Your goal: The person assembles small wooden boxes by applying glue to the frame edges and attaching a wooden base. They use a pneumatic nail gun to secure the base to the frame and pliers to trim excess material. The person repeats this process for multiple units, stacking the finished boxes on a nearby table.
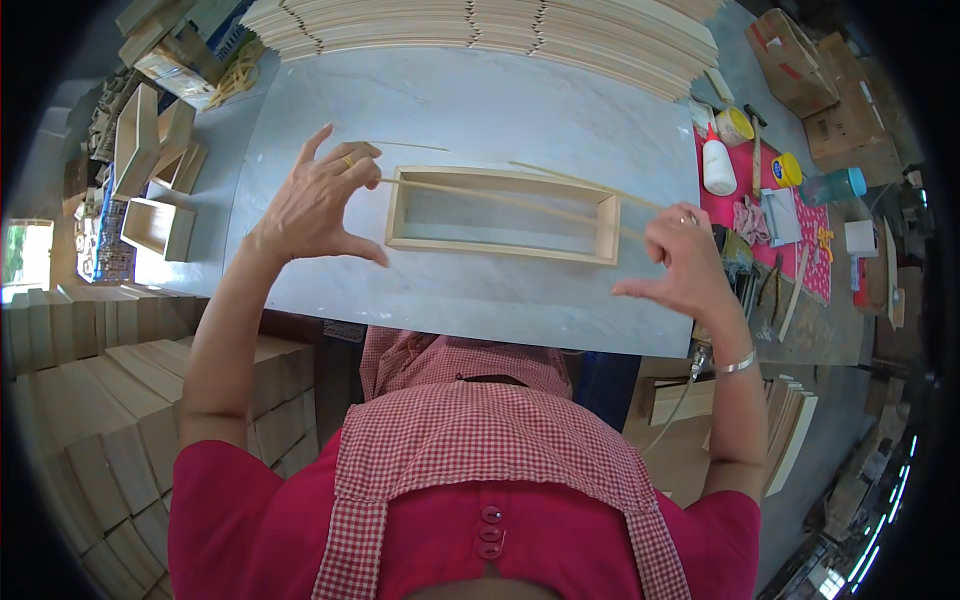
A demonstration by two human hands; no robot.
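Note:
A long, narrow wooden frame lies flat on the pale tabletop in front of me, with a grey surface showing inside it. What looks like a thin tan rubber band is stretched over the frame between my two hands, in two strands. My left hand, beyond the frame's left end, has its fingers bent around one end of the band, with the thumb held apart. Past the frame's right end, my right hand has curled fingers hooked in the other end, its thumb pointing left. Part of the upper strand is hard to see.
Stacked thin wooden slats line the table's far edge. Small wooden boxes stand at the left, near tan rubber bands. At the right are a white glue bottle, yellow-lidded jars and a hammer. Wooden blocks are piled lower left.

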